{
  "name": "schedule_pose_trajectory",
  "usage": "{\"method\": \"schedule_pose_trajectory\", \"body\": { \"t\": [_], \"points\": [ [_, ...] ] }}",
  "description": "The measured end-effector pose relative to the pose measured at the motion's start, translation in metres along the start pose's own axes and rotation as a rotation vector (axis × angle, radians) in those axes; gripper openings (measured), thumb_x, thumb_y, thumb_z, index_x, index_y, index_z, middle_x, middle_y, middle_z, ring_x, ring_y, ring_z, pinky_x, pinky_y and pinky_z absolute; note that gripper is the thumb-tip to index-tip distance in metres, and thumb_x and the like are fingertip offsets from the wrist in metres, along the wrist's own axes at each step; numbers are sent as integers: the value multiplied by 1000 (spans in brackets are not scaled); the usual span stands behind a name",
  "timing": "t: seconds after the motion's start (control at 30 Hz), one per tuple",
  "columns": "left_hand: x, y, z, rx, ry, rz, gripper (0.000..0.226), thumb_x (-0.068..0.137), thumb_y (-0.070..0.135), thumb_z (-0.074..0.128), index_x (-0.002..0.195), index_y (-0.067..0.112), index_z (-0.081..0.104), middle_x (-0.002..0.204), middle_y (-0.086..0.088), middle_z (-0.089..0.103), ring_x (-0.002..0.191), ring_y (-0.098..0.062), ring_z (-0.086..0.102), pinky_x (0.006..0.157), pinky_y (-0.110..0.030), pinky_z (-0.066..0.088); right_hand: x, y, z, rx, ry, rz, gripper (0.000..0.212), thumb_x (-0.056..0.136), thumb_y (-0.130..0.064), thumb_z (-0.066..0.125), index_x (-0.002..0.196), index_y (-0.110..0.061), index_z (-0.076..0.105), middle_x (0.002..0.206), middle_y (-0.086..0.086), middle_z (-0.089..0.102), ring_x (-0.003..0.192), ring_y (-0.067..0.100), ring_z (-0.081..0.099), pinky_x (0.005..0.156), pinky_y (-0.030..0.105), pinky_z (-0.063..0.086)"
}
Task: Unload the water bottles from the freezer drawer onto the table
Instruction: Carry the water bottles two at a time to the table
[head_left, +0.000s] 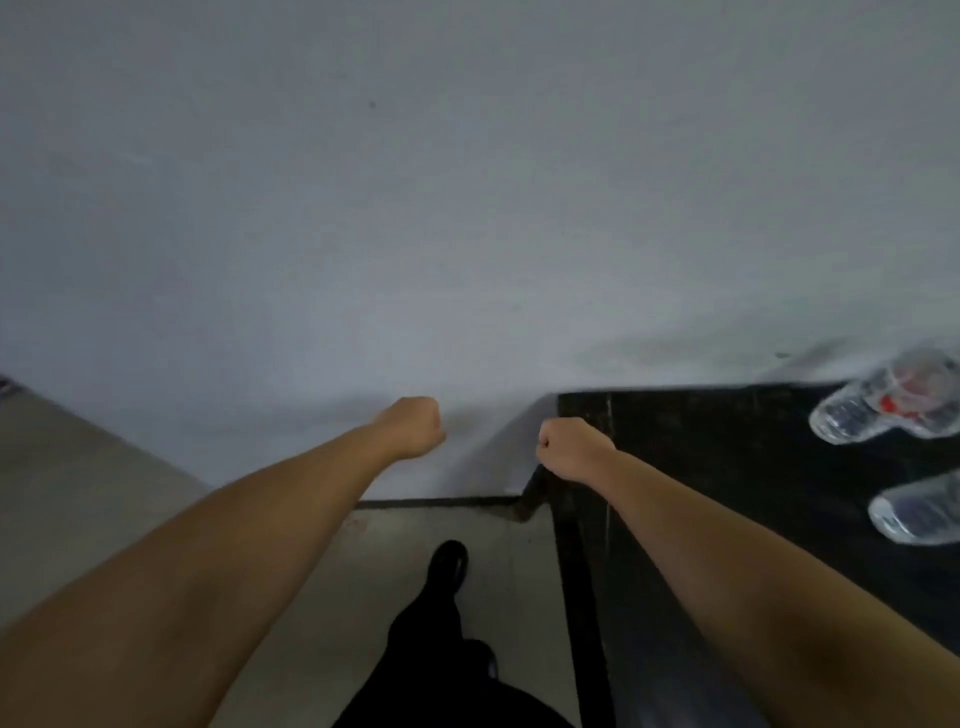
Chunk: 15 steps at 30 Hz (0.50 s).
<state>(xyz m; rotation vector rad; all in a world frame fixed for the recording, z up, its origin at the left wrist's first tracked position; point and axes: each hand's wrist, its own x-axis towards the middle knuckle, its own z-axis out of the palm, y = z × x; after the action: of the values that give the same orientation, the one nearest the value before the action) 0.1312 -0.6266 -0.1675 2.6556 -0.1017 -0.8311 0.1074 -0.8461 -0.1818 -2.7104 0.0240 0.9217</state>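
Two clear plastic water bottles lie on the black table (727, 467) at the right edge of the view. The farther bottle (883, 400) has a red label; the nearer bottle (919, 512) is partly cut off by the frame. My left hand (413, 426) is curled into a fist in front of the pale wall and holds nothing. My right hand (571, 449) is also a fist, over the table's left far corner, and holds nothing. The freezer drawer is out of view.
A pale grey wall (415, 208) fills the upper view. Below it lies a beige floor (441, 530) with a dark skirting line. My black shoe (447, 564) and dark trouser leg stand beside the table's left edge. A table leg (530, 493) shows by the corner.
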Motion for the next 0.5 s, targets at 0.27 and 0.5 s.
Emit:
{"method": "schedule_pose_trajectory", "body": {
  "t": [0.27,0.5],
  "points": [
    [-119,-132,16,-274,178,-330,21,91,19,51,98,2,60,114,-17,63,107,-32,59,87,-36,47,1,-146,38,-372,-80,-326,24,96,-24,42,103,-7,59,121,17,58,108,32,57,85,34,45],
    [-235,-220,47,-454,332,-619,33,94,17,45,117,0,61,123,-17,61,115,-32,57,93,-32,45,-33,-282,97,-553,-124,-624,30,93,-21,44,115,-8,59,120,14,59,109,31,58,85,33,46]
  ]
}}
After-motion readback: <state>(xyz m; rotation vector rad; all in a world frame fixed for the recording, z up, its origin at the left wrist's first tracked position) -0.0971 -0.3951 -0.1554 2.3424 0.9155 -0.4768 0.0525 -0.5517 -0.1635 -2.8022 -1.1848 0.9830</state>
